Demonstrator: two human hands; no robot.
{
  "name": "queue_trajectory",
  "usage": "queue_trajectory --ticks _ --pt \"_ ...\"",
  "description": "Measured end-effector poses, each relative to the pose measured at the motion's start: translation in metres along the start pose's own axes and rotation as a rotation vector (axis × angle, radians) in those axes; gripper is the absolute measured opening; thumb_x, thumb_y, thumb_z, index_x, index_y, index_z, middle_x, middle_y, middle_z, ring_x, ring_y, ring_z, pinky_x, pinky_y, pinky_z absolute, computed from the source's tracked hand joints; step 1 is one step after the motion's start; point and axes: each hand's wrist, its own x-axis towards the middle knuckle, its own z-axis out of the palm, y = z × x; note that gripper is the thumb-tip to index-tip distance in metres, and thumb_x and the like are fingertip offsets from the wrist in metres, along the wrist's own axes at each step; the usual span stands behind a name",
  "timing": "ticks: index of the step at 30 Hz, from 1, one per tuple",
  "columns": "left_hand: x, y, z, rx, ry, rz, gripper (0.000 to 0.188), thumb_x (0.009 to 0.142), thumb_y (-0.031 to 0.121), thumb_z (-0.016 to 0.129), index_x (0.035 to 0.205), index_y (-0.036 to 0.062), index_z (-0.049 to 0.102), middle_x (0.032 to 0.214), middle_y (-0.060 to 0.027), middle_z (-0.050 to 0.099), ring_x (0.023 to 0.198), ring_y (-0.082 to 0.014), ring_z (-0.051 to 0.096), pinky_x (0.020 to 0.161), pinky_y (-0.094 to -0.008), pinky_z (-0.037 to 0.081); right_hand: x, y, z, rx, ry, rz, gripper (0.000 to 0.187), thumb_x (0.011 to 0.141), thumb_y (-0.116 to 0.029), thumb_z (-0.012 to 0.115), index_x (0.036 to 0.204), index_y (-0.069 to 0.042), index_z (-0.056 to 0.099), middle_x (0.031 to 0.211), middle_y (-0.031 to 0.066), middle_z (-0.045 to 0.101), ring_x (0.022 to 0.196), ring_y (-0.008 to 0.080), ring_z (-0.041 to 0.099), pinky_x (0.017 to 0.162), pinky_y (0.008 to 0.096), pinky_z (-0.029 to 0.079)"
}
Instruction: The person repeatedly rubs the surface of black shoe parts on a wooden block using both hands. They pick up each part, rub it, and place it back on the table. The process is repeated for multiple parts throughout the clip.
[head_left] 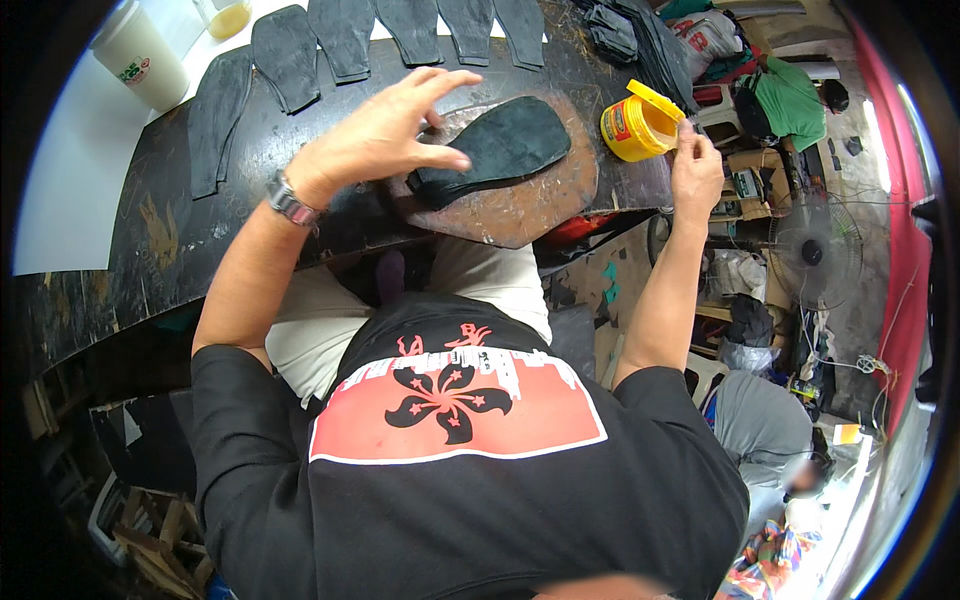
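Observation:
A dark, rounded piece of leather-like material (515, 140) lies on a worn brown board (540, 210) at the table's front edge. My left hand (395, 125) is over its left end, thumb and fingers spread apart and gripping nothing. Whether the thumb touches the piece, I cannot tell. Right of the board stands a yellow tub (625, 135), with a flat yellow part slanting across its top. At the tub's right rim my right hand (697, 170) has its fingers pinched together; what is between the fingertips is hidden.
Several similar dark pieces (285, 60) lie in a row along the table's far side. A white cup (140, 60) and a jar with yellowish contents (228, 18) stand far left. Dark material (650, 50) is heaped behind the tub. A fan (812, 250) and two people are off to the right.

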Motion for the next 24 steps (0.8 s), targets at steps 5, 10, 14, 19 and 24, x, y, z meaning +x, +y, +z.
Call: queue_trajectory --ticks 5,10,14,19,24 --pt "-0.017 -0.014 -0.018 0.012 -0.23 0.147 0.059 0.067 0.024 0.09 0.121 0.0137 0.069 0.13 -0.0086 0.06 0.119 -0.0292 0.058 0.103 -0.0405 0.046 -0.028 -0.027 -0.002 0.027 -0.711 0.21 0.081 0.099 -0.074 0.034 0.096 -0.007 0.08 0.107 0.0189 0.074 0.097 0.0357 0.07 0.09 0.0432 0.052" --pt "-0.023 -0.014 -0.008 0.002 -0.151 0.105 0.044 0.067 0.018 0.088 0.108 0.0118 0.074 0.124 -0.0067 0.063 0.12 -0.0304 0.056 0.105 -0.0401 0.044 -0.063 -0.062 0.032 0.68 -0.551 -0.222 0.068 0.106 -0.062 0.032 0.112 -0.012 0.077 0.124 0.0161 0.069 0.131 0.0333 0.051 0.114 0.0442 0.033" --pt "-0.023 -0.013 -0.007 0.018 -0.133 0.103 0.04 0.068 0.019 0.088 0.105 0.011 0.076 0.118 -0.0064 0.065 0.116 -0.0296 0.056 0.102 -0.0393 0.045 -0.073 -0.081 0.067 0.111 -0.495 -0.399 0.062 0.102 -0.067 0.031 0.152 -0.034 0.047 0.168 0.0138 0.021 0.155 0.0427 0.007 0.114 0.0753 0.001" --pt "-0.023 -0.015 -0.006 0.017 -0.139 0.091 0.041 0.068 0.02 0.089 0.106 0.0104 0.076 0.117 -0.0065 0.066 0.117 -0.0289 0.056 0.102 -0.0387 0.046 -0.073 -0.09 0.076 -0.182 -0.338 -0.522 0.066 0.101 -0.068 0.034 0.157 -0.034 0.038 0.168 0.0138 0.021 0.156 0.04 0.004 0.117 0.0731 0.002" --pt "-0.022 -0.016 -0.007 0.018 -0.153 0.094 0.041 0.067 0.019 0.089 0.105 0.0092 0.076 0.112 -0.0059 0.067 0.114 -0.0288 0.057 0.101 -0.0388 0.046 -0.067 -0.094 0.071 -0.16 -0.419 -0.637 0.064 0.1 -0.069 0.036 0.156 -0.039 0.037 0.169 0.0138 0.019 0.157 0.0384 0.002 0.117 0.0722 0.0"
